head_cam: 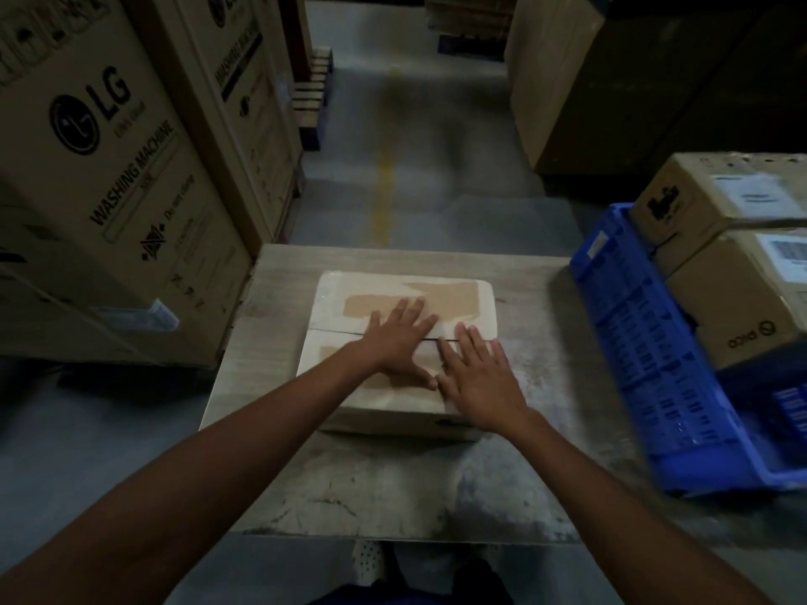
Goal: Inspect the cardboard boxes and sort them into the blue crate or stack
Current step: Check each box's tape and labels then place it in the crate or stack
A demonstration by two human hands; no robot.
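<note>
A pale cardboard box (349,294) with torn brown patches on its top flaps lies on the low wooden table (393,486). My left hand (399,338) lies flat on its top, fingers straight and spread across the centre seam. My right hand (478,382) presses flat on the near right part of the top, fingers straight. The blue crate (646,355) stands at the table's right side. Two brown cardboard boxes are stacked right of its wall: an upper box (716,194) on a lower box (733,299).
Tall washing-machine cartons (100,176) rise at the left of the table. More large cartons (550,80) stand at the back right. A grey floor aisle with a yellow line (384,181) runs ahead, wooden pallets (312,93) beside it.
</note>
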